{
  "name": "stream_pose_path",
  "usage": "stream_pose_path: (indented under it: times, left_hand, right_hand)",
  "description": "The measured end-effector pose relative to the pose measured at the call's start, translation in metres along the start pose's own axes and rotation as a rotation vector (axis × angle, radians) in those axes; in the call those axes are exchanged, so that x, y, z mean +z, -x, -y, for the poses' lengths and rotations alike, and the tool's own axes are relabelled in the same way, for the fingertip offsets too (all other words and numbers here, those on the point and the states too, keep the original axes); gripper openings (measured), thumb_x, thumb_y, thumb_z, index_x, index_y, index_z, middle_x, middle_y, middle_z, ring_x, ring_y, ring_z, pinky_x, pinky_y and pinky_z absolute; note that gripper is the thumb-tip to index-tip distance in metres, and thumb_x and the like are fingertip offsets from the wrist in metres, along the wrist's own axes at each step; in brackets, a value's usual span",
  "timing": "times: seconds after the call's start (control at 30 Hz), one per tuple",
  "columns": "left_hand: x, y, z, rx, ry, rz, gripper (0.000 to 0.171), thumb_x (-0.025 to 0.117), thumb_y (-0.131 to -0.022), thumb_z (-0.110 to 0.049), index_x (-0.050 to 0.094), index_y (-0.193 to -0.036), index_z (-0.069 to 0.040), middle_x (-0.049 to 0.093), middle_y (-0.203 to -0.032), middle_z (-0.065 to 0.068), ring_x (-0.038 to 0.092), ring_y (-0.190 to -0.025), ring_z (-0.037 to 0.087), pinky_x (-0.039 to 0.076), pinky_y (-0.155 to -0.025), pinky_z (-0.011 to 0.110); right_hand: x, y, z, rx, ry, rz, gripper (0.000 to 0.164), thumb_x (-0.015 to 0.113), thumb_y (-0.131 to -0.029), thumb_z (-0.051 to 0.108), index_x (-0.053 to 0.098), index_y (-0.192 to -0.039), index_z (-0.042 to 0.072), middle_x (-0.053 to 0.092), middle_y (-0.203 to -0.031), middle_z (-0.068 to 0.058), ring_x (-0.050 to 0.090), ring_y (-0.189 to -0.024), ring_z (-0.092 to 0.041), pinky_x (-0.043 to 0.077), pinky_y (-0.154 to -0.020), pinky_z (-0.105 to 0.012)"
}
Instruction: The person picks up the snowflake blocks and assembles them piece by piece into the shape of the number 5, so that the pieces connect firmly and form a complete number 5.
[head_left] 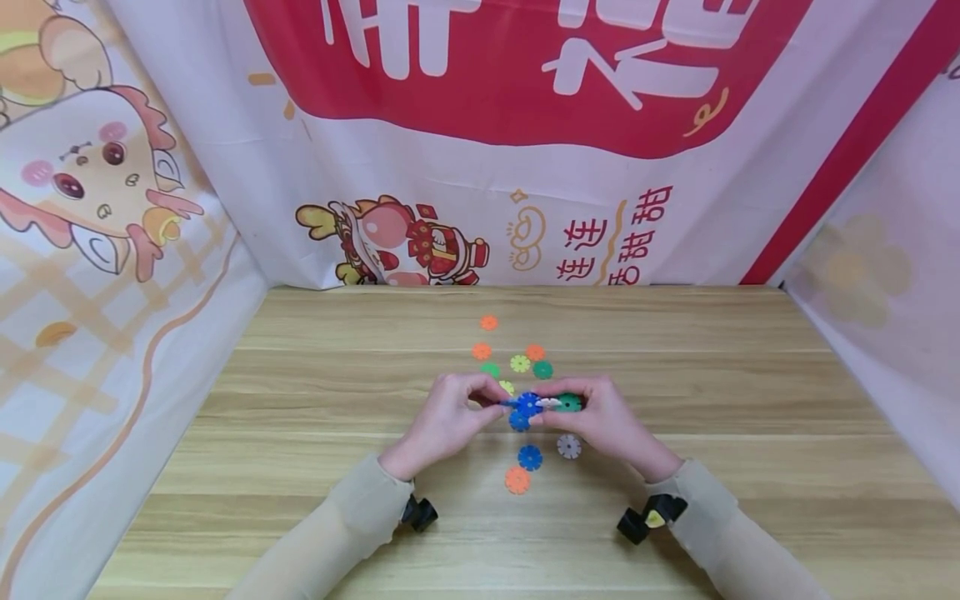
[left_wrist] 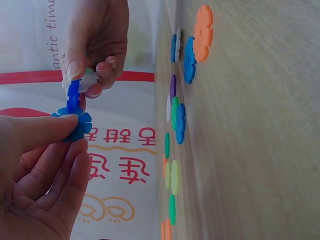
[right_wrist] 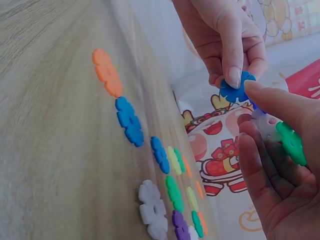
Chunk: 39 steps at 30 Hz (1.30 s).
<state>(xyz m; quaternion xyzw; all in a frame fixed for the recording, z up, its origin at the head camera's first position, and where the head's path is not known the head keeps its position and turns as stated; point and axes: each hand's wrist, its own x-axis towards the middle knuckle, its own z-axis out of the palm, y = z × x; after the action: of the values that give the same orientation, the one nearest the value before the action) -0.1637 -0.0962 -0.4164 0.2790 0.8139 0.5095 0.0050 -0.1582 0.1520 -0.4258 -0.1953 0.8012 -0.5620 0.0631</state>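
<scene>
Thumb and fingers of my left hand [head_left: 453,412] pinch a blue notched snowflake disc [right_wrist: 235,93]. Facing it, my right hand [head_left: 603,417] holds a short chain of similar discs. The chain has a darker blue disc [head_left: 530,405] at the left, a white disc [right_wrist: 268,129] partly covered by fingers, and a green disc [right_wrist: 291,143] by the palm. In the left wrist view the darker blue disc stands edge-on and meets the left hand's blue disc; whether their notches are locked, I cannot tell. Both hands are raised above the table.
Loose discs lie flat on the wooden table [head_left: 315,467]. Nearer me are an orange disc [head_left: 517,480], a blue disc [head_left: 530,457] and a white disc [head_left: 569,447]. Several orange, yellow and green ones lie beyond the hands, and a purple disc [right_wrist: 180,226] shows beside them. Printed cloth [head_left: 480,167] hangs behind.
</scene>
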Motion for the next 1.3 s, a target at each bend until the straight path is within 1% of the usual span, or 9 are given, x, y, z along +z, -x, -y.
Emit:
stream_pose_path:
  times: [0.17,0.3,0.53,0.73,0.8,0.9,1.0,1.17,1.3]
  left_hand:
    - [0.001,-0.001,-0.002,0.02,-0.045,0.036,0.01,0.077,-0.089,0.002,0.077,-0.093,-0.008,0.074,-0.091,0.002,0.067,-0.082,0.008,0.058,-0.077,0.035]
    - [0.002,-0.002,-0.002,0.033,-0.073,0.051,0.012,0.077,-0.089,0.002,0.077,-0.093,-0.009,0.074,-0.091,0.0,0.067,-0.082,0.007,0.058,-0.076,0.03]
    - [0.003,-0.004,0.001,0.017,-0.057,0.051,0.013,0.078,-0.088,0.003,0.077,-0.093,-0.009,0.074,-0.091,-0.001,0.067,-0.082,0.007,0.058,-0.077,0.031]
    - [0.001,-0.005,0.001,-0.003,-0.03,0.04,0.013,0.079,-0.088,-0.001,0.077,-0.096,-0.01,0.072,-0.091,-0.006,0.067,-0.081,0.007,0.058,-0.076,0.03]
    - [-0.002,-0.005,0.002,-0.019,-0.011,0.047,0.013,0.081,-0.088,-0.004,0.077,-0.098,-0.009,0.072,-0.092,-0.005,0.067,-0.082,0.008,0.058,-0.077,0.032]
    - [-0.012,-0.006,0.003,-0.054,-0.001,0.047,0.019,0.083,-0.086,-0.009,0.076,-0.103,-0.009,0.073,-0.096,-0.004,0.067,-0.084,0.011,0.058,-0.078,0.034]
    - [-0.026,-0.011,0.004,-0.084,0.002,0.003,0.025,0.086,-0.084,-0.011,0.075,-0.107,-0.009,0.073,-0.098,-0.002,0.068,-0.087,0.016,0.057,-0.08,0.036]
    - [-0.046,-0.027,0.011,-0.127,-0.014,-0.09,0.03,0.087,-0.083,-0.012,0.075,-0.11,-0.012,0.074,-0.101,-0.001,0.07,-0.095,0.025,0.058,-0.083,0.036]
    - [-0.051,-0.042,0.023,-0.166,-0.054,-0.094,0.033,0.086,-0.085,-0.018,0.074,-0.116,-0.013,0.074,-0.108,0.001,0.07,-0.101,0.027,0.057,-0.086,0.034]
  right_hand:
    - [0.0,0.0,-0.003,0.0,0.007,0.012,0.03,0.088,-0.082,0.025,0.079,-0.111,0.019,0.075,-0.105,0.0,0.07,-0.087,-0.023,0.06,-0.072,-0.034]
    - [0.0,0.0,-0.005,0.011,0.008,0.018,0.031,0.088,-0.082,0.026,0.079,-0.111,0.019,0.074,-0.107,0.0,0.07,-0.091,-0.023,0.06,-0.076,-0.035]
    - [0.0,0.0,-0.009,0.049,-0.017,0.015,0.033,0.089,-0.082,0.029,0.079,-0.112,0.019,0.074,-0.11,-0.003,0.07,-0.093,-0.025,0.06,-0.077,-0.035]
    - [-0.001,0.0,-0.011,0.086,-0.024,0.005,0.033,0.088,-0.082,0.031,0.079,-0.113,0.022,0.071,-0.117,-0.003,0.067,-0.098,-0.026,0.059,-0.081,-0.034]
    - [-0.002,0.001,-0.011,0.09,-0.024,0.001,0.033,0.088,-0.083,0.03,0.079,-0.113,0.022,0.071,-0.118,-0.003,0.067,-0.097,-0.027,0.059,-0.081,-0.035]
    - [-0.006,0.002,-0.013,0.096,-0.035,-0.016,0.034,0.088,-0.083,0.03,0.078,-0.114,0.021,0.071,-0.119,-0.004,0.067,-0.096,-0.028,0.059,-0.08,-0.036]
    - [-0.011,0.005,-0.016,0.113,-0.034,-0.04,0.036,0.088,-0.082,0.032,0.078,-0.114,0.02,0.071,-0.119,-0.004,0.067,-0.096,-0.028,0.059,-0.079,-0.035]
    - [-0.016,0.007,-0.019,0.144,-0.016,-0.049,0.039,0.089,-0.081,0.036,0.078,-0.115,0.021,0.07,-0.12,-0.004,0.067,-0.098,-0.027,0.059,-0.081,-0.034]
    - [-0.016,0.008,-0.02,0.144,-0.008,-0.048,0.039,0.089,-0.081,0.037,0.078,-0.115,0.022,0.071,-0.12,-0.003,0.068,-0.098,-0.026,0.058,-0.081,-0.035]
